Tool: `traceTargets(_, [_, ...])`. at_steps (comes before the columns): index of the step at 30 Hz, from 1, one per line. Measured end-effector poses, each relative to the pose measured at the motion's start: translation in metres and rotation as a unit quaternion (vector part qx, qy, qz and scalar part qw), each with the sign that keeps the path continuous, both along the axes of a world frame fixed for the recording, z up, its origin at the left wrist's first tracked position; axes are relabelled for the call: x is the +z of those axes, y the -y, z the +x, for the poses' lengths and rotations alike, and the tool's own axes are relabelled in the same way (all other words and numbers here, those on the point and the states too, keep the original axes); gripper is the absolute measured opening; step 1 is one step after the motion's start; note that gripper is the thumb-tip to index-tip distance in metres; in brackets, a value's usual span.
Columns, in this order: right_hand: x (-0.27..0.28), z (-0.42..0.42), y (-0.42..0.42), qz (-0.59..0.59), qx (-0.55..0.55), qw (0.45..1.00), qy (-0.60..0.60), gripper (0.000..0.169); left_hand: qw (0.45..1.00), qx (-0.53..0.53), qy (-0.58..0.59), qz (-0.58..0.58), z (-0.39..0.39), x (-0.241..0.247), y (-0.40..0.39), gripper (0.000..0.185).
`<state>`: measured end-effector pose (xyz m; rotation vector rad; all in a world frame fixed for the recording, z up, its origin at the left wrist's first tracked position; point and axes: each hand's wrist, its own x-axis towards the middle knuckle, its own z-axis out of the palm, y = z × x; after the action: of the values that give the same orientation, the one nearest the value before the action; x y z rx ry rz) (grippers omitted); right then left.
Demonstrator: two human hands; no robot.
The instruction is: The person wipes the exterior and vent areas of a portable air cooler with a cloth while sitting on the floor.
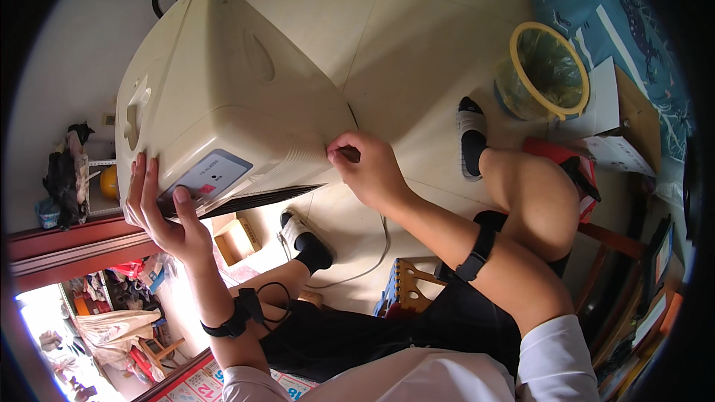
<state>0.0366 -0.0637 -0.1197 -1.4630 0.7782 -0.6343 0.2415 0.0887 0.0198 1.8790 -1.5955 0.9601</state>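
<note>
A large cream plastic appliance with ribbed sides, a recessed grip and a dark slatted vent stands tilted in the view before me. Its grey-edged panel bears writing and a small red mark. My left hand holds the near left corner, thumb on the panel and fingers along the side. My right hand is at the ribbed right side, thumb and forefinger curled together with the tips against its edge. Whether anything small is between them is hidden. Behind this hand a dark cord runs down from the appliance.
A pale cable loops across the tiled floor between my feet. A folding step stool stands beneath my legs. To the right are a yellow-rimmed waste bin and an open cardboard box. A small carton lies near my left foot.
</note>
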Motion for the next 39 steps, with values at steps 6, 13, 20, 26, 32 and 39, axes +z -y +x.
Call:
traceTargets(6, [-0.006, 0.007, 0.004, -0.041, -0.014, 0.999, -0.011, 0.009, 1.000, 0.001, -0.011, -0.013, 0.000, -0.002, 0.001, 0.042])
traceTargets(13, [0.001, 0.002, -0.006, -0.031, -0.044, 0.998, 0.010, 0.009, 1.000, 0.001, -0.020, -0.020, 0.000, -0.003, 0.001, 0.042])
traceTargets(20, [0.001, 0.002, -0.007, 0.101, -0.025, 0.994, 0.017, 0.015, 1.000, 0.007, -0.019, -0.015, -0.001, -0.002, 0.001, 0.043])
traceTargets(26, [-0.001, -0.002, -0.010, 0.083, -0.005, 0.997, 0.008, 0.017, 1.000, 0.011, -0.021, -0.013, -0.003, -0.001, 0.001, 0.043])
traceTargets(32, [-0.007, 0.009, -0.005, 0.073, -0.016, 0.997, 0.026, 0.018, 0.999, 0.014, -0.027, -0.013, -0.004, -0.001, 0.001, 0.043])
traceTargets(39, [-0.002, 0.009, 0.011, 0.216, -0.005, 0.974, 0.062, 0.009, 1.000, 0.008, -0.026, -0.013, -0.005, 0.000, 0.002, 0.042])
